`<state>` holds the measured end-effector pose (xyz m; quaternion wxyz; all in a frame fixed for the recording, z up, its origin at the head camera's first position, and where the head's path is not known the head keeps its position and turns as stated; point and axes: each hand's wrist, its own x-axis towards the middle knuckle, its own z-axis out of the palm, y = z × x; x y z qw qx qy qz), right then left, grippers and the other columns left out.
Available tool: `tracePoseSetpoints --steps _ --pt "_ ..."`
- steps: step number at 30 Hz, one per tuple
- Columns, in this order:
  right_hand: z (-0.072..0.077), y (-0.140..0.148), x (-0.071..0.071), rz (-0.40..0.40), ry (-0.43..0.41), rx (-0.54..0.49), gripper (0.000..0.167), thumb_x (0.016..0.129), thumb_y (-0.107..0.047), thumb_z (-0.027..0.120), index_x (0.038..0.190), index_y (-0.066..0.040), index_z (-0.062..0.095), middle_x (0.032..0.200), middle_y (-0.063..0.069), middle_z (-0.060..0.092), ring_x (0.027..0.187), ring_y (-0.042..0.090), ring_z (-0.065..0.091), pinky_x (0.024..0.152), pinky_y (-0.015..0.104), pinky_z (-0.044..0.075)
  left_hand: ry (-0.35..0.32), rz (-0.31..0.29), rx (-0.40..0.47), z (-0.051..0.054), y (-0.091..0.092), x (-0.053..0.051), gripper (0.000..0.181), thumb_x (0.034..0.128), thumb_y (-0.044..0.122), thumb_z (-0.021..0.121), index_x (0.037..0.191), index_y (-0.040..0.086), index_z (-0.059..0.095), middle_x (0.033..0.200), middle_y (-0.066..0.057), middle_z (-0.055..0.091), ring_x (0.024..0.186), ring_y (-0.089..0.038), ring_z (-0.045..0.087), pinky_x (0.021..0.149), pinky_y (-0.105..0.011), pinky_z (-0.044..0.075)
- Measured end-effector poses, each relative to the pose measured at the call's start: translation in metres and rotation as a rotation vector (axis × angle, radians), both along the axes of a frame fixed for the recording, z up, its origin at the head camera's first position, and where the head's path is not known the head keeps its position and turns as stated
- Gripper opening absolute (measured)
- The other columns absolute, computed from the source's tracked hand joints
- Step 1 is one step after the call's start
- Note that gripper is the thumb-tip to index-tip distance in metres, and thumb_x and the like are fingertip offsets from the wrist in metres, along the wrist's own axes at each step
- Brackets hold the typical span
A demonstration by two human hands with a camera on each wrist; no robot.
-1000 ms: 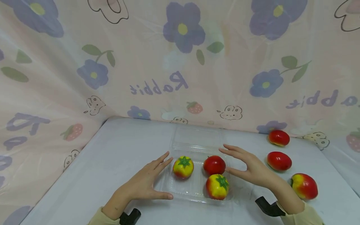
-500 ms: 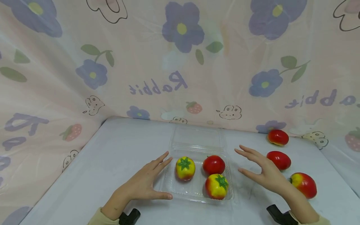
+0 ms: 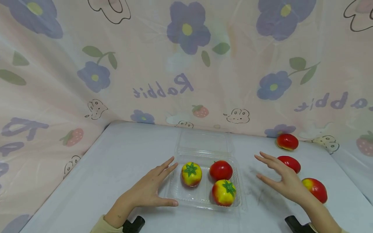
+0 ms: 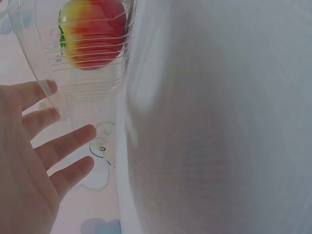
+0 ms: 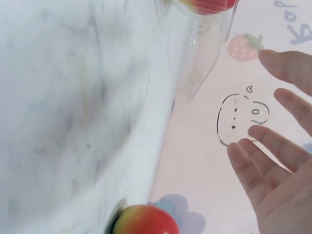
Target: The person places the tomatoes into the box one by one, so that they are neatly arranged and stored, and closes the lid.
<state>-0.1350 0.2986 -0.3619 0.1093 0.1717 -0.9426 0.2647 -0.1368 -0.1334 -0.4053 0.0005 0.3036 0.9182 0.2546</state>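
A clear plastic clamshell box (image 3: 192, 199) lies on the table with its lid (image 3: 205, 142) folded back. Inside it are a yellow-red toy fruit with a green leafy top (image 3: 191, 174) at left, a red one (image 3: 220, 170) at back right and another yellow-red one (image 3: 224, 193) at front right. My left hand (image 3: 148, 189) is at the box's left edge, fingers extended and holding nothing; in the left wrist view its fingertips (image 4: 48, 87) are by the box wall. Between the box and the loose fruits, my right hand (image 3: 284, 178) hovers with spread fingers, holding nothing.
Three loose toy fruits lie on the right: a red one (image 3: 287, 141) at the back, a red one (image 3: 290, 163) partly behind my right hand, and a red-yellow one (image 3: 316, 190) partly behind the forearm. A printed curtain (image 3: 186, 64) stands behind the white table (image 3: 122, 152).
My right hand has moved away from the red fruit in the box, toward the right. The left fruit in the box shifted slightly right, then settled. My left hand stays put.
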Motion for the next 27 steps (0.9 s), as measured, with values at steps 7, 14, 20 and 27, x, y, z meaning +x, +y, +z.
tracePoseSetpoints --steps 7,14,20,27 --pt "0.0 0.012 0.002 -0.029 -0.029 -0.008 0.064 0.08 -0.02 0.078 0.138 -0.015 0.052 0.142 0.021 0.047 0.121 0.041 0.046 0.077 0.056 0.054 0.0 0.004 -0.002 0.001 0.0 0.0 0.105 0.0687 0.076 0.064 0.153 0.03 0.022 0.162 0.006 0.01 0.14 -0.033 0.034 0.105 -0.06 0.037" --pt "-0.003 0.024 0.003 -0.036 -0.067 -0.018 0.064 0.082 -0.021 0.076 0.14 -0.016 0.05 0.143 0.024 0.044 0.121 0.045 0.045 0.079 0.07 0.046 0.005 -0.007 0.007 0.0 -0.001 0.0 0.105 0.0692 0.075 0.064 0.153 0.03 0.022 0.162 0.008 0.008 0.14 -0.033 0.034 0.105 -0.06 0.037" --pt "-0.007 0.033 0.007 -0.067 -0.058 0.023 0.062 0.082 -0.024 0.076 0.139 -0.016 0.052 0.142 0.023 0.046 0.119 0.045 0.046 0.081 0.073 0.042 0.006 -0.009 0.001 0.0 0.0 0.0 0.105 0.0694 0.075 0.064 0.153 0.026 0.024 0.162 0.007 0.008 0.139 -0.033 0.034 0.104 -0.06 0.037" --pt "-0.011 0.048 0.01 -0.08 -0.01 0.044 0.059 0.081 -0.024 0.078 0.135 -0.021 0.056 0.138 0.015 0.051 0.117 -0.015 0.032 0.08 0.071 0.043 -0.007 0.0 0.0 0.001 0.0 0.0 0.106 0.0686 0.076 0.064 0.153 0.029 0.022 0.162 0.011 0.006 0.141 -0.032 0.032 0.106 -0.06 0.035"
